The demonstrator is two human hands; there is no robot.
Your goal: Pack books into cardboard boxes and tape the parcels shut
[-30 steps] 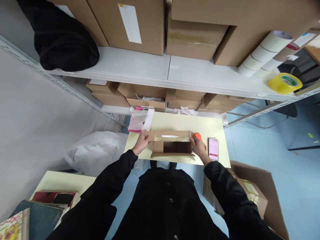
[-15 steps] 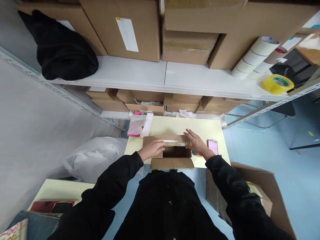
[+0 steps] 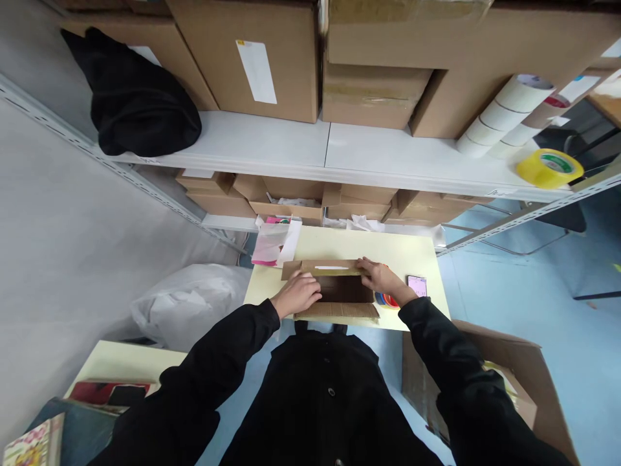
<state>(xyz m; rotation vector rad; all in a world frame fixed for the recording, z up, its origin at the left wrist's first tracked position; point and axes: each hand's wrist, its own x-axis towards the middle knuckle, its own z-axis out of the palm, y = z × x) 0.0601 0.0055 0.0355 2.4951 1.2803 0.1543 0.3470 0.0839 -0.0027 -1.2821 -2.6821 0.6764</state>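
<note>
A small cardboard box [image 3: 337,311] stands on the pale yellow table with its top flaps raised and its dark inside showing. My left hand [image 3: 297,294] is closed over the box's left side, its fingertips curled past the edge toward the opening. At the far right corner, my right hand [image 3: 382,279] pinches the end of the far flap [image 3: 330,266], which bears a white strip. Beside the box, partly under my right hand, lie rolls of red and blue tape [image 3: 388,299]. A phone [image 3: 417,285] with a lit screen rests farther right.
Pink and white papers [image 3: 275,243] lie at the back left of the table [image 3: 359,243]. Beyond it rises a shelf [image 3: 272,144] with cartons, a black cloth bundle [image 3: 145,103] and yellow tape [image 3: 550,168]. A large open carton [image 3: 528,369] stands at right, a white plastic bag [image 3: 191,304] at left.
The far flap has been tilted back, and more of the box's inside shows. My right hand has closed on that flap; my left hand has moved down onto the left side.
</note>
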